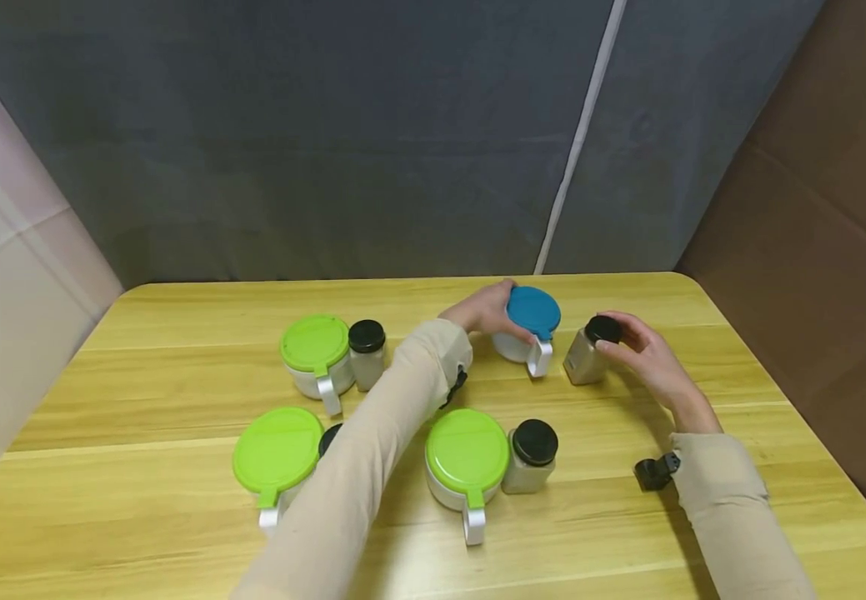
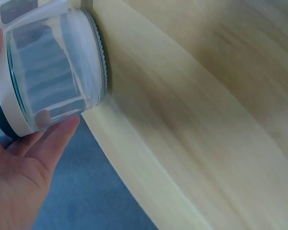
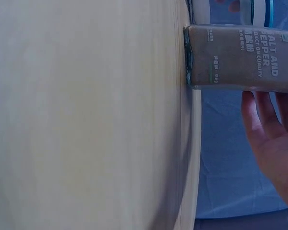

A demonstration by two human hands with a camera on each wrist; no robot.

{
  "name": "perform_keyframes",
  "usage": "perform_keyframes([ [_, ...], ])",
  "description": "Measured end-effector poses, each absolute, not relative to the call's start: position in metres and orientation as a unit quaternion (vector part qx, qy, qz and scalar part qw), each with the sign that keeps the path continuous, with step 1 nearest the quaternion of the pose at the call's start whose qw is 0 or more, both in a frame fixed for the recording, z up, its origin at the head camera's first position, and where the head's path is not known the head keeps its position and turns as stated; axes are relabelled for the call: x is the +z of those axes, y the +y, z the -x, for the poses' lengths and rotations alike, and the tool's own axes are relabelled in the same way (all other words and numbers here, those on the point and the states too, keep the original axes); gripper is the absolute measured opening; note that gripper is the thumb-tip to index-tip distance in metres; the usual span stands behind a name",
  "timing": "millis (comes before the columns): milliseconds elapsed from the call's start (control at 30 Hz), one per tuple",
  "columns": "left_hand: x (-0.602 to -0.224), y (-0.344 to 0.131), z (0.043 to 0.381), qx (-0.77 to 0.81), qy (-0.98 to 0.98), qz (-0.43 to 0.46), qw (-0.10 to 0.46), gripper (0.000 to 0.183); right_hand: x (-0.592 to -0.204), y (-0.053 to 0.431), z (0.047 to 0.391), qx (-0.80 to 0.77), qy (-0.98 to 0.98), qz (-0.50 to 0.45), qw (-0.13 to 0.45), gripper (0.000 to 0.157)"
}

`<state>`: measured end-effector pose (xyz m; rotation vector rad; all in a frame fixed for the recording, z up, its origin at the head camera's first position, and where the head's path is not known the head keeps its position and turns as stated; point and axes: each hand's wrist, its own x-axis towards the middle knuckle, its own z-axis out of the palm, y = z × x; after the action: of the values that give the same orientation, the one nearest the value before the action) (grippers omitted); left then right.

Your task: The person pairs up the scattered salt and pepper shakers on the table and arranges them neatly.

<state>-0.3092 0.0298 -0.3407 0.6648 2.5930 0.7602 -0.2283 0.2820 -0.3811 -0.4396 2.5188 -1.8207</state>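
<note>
At the far right of the table, my left hand [image 1: 487, 310] holds a glass seasoning jar [image 1: 511, 346] with a blue lid and a white handle. Its thumb is on the near side and the fingers are around the far side, and in the left wrist view the jar's base [image 2: 97, 57] meets the wood. To the right of it, my right hand [image 1: 650, 358] grips a black-capped salt and pepper bottle [image 1: 585, 358] near its top. The label shows in the right wrist view on the bottle [image 3: 240, 57], whose base is at the table surface. A small gap separates the two containers.
Green-lidded jars stand at back left [image 1: 315, 343], front left [image 1: 277, 450] and front middle [image 1: 467, 450]. Black-capped bottles stand beside them, at the back [image 1: 367, 358] and front [image 1: 528, 467]; another bottle's cap [image 1: 330, 437] is partly behind my left sleeve. A grey curtain [image 1: 327, 150] hangs behind the table.
</note>
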Motion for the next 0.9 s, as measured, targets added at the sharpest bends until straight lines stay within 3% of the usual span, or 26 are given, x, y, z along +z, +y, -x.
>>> perform_keyframes([
  [900,-0.318,0.002,0.298,0.193,0.921,-0.278,0.195,0.091,-0.381,0.255,0.242,-0.566,0.815,0.125,-0.004,0.050],
])
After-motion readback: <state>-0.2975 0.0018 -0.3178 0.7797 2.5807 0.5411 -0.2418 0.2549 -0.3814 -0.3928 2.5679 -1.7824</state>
